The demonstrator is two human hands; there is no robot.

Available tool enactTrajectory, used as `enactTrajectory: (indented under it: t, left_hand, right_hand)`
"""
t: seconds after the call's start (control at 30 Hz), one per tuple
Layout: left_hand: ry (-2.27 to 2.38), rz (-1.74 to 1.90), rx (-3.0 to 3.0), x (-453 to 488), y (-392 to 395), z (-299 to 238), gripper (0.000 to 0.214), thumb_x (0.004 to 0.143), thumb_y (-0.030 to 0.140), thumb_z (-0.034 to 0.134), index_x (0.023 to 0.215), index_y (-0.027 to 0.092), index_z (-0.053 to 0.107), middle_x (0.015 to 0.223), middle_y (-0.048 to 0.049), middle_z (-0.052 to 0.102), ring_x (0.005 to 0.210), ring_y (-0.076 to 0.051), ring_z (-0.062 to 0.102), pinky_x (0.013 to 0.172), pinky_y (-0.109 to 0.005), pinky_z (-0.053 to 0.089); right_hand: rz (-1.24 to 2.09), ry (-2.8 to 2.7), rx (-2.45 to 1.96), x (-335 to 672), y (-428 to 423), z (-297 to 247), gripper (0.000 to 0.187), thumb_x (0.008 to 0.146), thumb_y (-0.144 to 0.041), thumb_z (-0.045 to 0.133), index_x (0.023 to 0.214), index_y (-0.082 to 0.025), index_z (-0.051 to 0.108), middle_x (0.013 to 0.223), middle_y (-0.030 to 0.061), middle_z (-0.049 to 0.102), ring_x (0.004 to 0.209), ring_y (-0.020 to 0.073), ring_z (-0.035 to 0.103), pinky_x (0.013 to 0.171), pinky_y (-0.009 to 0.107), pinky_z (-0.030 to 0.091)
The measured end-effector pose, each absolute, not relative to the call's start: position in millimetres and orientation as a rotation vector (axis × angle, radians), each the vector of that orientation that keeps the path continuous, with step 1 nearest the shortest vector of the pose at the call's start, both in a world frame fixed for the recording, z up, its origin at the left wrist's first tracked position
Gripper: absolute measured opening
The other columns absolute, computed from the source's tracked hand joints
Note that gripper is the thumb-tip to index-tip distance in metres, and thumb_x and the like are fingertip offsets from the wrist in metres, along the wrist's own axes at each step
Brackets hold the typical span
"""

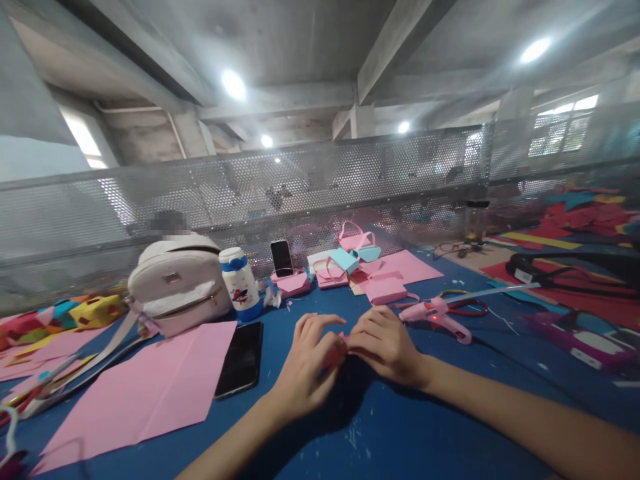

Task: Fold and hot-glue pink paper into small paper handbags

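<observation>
Both hands meet over the blue table, around a small pink paper piece point(334, 355) that they mostly hide. My left hand point(311, 363) is curled, its thumb and fingers pinching the piece from the left. From the other side, my right hand point(387, 343) has its fingertips closed on the same piece. A pink glue gun point(435, 316) with a lit orange light lies just right of my right hand, a clear glue stick poking out of its back. Beyond the hands stand several small folded paper bags with handles, among them a pink bag point(386, 290) and a light blue bag point(345, 260).
Left lie a large creased pink sheet point(145, 383) and a black tablet or phone point(241, 360). Behind stand a white backpack point(177, 283), a drink bottle point(241, 287) and an upright phone point(281, 258). Red-handled scissors point(470, 309) and a purple object point(583, 341) are at right; a perforated metal screen point(300, 187) backs the table.
</observation>
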State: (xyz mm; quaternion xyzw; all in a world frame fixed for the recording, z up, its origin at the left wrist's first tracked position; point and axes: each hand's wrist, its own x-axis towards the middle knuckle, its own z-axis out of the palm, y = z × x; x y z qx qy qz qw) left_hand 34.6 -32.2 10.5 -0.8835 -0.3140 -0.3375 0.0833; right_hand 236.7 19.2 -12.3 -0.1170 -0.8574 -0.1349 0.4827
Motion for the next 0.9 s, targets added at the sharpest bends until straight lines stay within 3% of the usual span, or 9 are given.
enactTrajectory:
  t: [0.57,0.9]
  left_hand:
    - [-0.898,-0.875,-2.677,32.6,-33.3,15.3,0.020,0.082,0.009,0.046,0.097,0.022,0.049,0.124,-0.0143,0.058,0.117,-0.028,0.052,0.106,-0.053,0.035]
    - [-0.879,-0.872,-2.667,33.1,-33.7,18.2,0.018,0.081,0.010,0.046,0.095,0.022,0.051,0.122,-0.0135,0.060,0.115,-0.027,0.054,0.106,-0.052,0.035]
  right_hand:
    - [-0.401,-2.091,-0.238,235.8,19.6,-11.9,0.020,0.100,-0.019,0.047,0.088,-0.019,0.063,0.082,0.0028,0.070,0.081,0.0189,0.055,0.078,0.035,0.037]
    - [-0.388,-2.086,-0.240,236.2,20.7,-13.0,0.014,0.097,-0.017,0.052,0.088,-0.019,0.063,0.081,0.0025,0.070,0.082,0.0190,0.056,0.079,0.035,0.037]
